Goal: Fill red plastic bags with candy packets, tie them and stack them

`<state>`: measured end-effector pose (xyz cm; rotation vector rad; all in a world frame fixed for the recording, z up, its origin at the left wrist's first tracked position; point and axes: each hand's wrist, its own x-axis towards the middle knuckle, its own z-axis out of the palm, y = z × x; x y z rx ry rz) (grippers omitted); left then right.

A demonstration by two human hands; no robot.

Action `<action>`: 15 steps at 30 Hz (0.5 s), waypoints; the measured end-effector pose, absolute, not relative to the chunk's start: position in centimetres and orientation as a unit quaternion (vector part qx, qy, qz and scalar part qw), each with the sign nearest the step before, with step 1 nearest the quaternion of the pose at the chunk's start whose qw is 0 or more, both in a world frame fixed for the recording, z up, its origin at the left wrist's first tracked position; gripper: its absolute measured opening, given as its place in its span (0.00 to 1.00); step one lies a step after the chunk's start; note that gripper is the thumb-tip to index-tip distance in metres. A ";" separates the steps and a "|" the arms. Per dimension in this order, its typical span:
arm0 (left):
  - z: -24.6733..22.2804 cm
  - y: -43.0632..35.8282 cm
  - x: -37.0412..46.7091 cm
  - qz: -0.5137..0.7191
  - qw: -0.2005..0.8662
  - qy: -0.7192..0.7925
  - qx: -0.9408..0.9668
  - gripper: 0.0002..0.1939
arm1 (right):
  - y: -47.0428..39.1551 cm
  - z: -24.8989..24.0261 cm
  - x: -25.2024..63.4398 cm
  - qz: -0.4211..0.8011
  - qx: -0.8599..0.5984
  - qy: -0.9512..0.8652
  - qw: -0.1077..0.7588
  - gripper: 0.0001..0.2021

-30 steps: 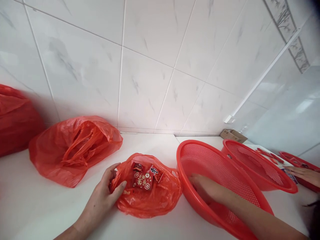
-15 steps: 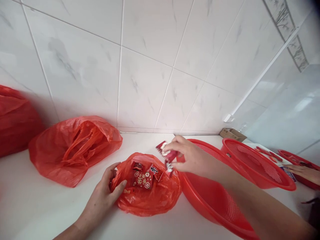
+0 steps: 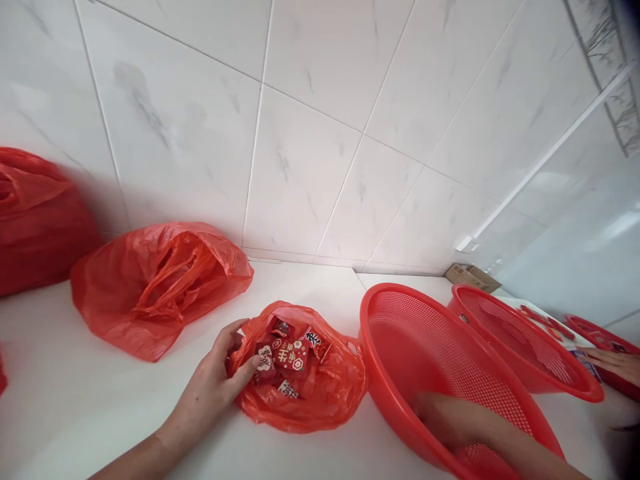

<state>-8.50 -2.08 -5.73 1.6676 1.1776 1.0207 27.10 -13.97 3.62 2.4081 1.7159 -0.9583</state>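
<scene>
My left hand (image 3: pixel 226 368) grips the left rim of an open red plastic bag (image 3: pixel 330 400), thumb inside and fingers outside. Several small wrapped snack packets (image 3: pixel 290 355) lie in it, mostly red with white or gold print. My right hand (image 3: pixel 434 415) reaches down into a large red perforated plastic basket (image 3: pixel 395 347) just right of the bag. Its fingers are hidden low in the basket, so whether they hold anything does not show.
Two more red plastic bags, one bunched (image 3: pixel 165 287) and one fuller (image 3: pixel 45 227), stand left along the tiled wall. Rightward are a second red basket (image 3: pixel 530 333), a cardboard box (image 3: pixel 473 277), a red tray (image 3: pixel 595 327) and another person's hand (image 3: pixel 617 363).
My right hand has let go of the dark red packets over the bag and moved right, down into the basket. More packets lie in the bag. My left hand keeps its hold.
</scene>
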 end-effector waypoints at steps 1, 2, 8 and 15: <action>-5.7 -2.1 -8.5 0.408 0.418 0.469 0.662 0.29 | -14.4 3.2 27.5 -0.340 0.760 0.553 0.028 0.09; -5.8 -2.1 -8.5 0.410 0.419 0.469 0.661 0.29 | -14.5 2.9 28.0 -0.362 0.746 0.558 0.033 0.09; -6.2 -2.2 -8.7 0.413 0.414 0.468 0.663 0.29 | -12.5 4.4 29.7 -0.286 0.754 0.591 -0.012 0.07; -6.5 -2.2 -8.8 0.415 0.403 0.468 0.668 0.28 | -15.9 8.3 25.1 -0.309 0.714 0.622 -0.088 0.24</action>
